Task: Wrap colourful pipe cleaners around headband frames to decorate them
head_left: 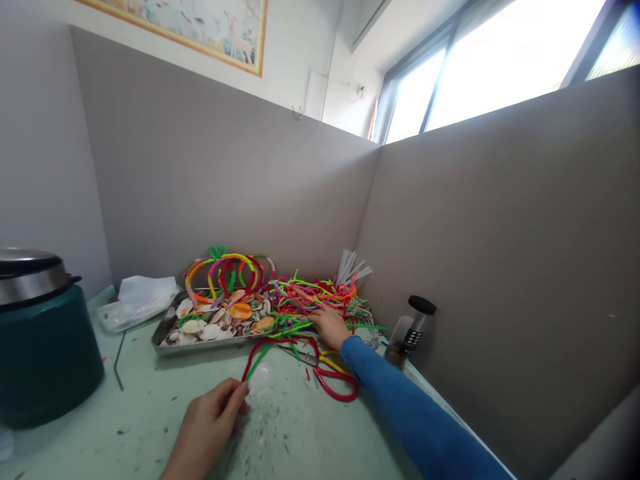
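My left hand (213,420) is closed in a pinch near the front of the table, on the ends of a red pipe cleaner (249,360) and a green one (259,361). The red strand bends away over the table toward the scissors (337,395), which lie with red and yellow handles near my right forearm. My right hand (331,327) reaches into the heap of coloured pipe cleaners (307,293). Its fingers bend down among the strands, and what they grip, if anything, is hidden.
A metal tray (210,347) of seashells stands left of the heap, with pipe-cleaner hoops (239,257) behind. Further left are a tissue pack (143,300), a hex key (118,360) and a teal pot (47,353). A black-lidded jar (413,327) stands right. Grey partitions (225,167) enclose the table.
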The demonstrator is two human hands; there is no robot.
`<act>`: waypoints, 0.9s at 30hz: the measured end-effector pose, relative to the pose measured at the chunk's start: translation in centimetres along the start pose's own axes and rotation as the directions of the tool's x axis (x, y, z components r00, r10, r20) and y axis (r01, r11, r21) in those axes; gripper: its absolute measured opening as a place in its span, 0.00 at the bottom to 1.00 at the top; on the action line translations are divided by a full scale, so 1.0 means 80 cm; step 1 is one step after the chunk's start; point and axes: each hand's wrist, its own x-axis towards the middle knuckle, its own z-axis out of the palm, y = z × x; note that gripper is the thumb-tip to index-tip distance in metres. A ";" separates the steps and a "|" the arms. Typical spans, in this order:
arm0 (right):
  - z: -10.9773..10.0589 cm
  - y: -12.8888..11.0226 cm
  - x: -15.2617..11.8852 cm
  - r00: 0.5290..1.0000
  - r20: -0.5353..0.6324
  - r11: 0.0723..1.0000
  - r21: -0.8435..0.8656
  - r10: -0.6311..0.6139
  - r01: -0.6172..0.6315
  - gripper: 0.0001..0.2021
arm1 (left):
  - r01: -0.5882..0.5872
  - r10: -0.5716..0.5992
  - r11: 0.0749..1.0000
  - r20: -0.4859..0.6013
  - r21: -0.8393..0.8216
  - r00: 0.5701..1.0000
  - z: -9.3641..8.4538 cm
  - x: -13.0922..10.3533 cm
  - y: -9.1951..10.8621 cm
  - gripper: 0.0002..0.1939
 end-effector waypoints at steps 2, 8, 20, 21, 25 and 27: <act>0.003 0.002 0.014 0.999 -0.006 0.999 -0.013 0.034 -0.034 0.14 | 0.004 -0.004 1.000 0.007 0.007 1.000 0.000 -0.001 -0.001 0.21; 0.016 0.002 0.044 0.994 0.003 0.992 -0.058 0.111 -0.111 0.11 | 0.023 -0.023 1.000 0.006 0.017 1.000 -0.001 0.000 0.001 0.22; -0.048 0.004 0.020 0.998 0.062 0.997 -0.078 0.003 0.001 0.20 | -0.004 0.004 1.000 0.006 -0.010 1.000 -0.003 -0.003 0.007 0.21; -0.056 0.008 0.021 0.997 0.071 0.997 -0.078 -0.003 0.008 0.20 | -0.005 0.005 1.000 0.005 -0.013 1.000 -0.003 -0.003 0.006 0.21; -0.079 0.031 0.036 0.995 0.077 0.994 -0.091 0.061 -0.054 0.16 | -0.004 0.004 1.000 0.001 -0.017 1.000 -0.002 0.000 0.006 0.21; -0.080 0.040 0.046 0.989 0.060 0.986 -0.112 0.133 -0.125 0.14 | 0.003 -0.003 1.000 0.007 -0.021 1.000 -0.002 0.000 0.006 0.21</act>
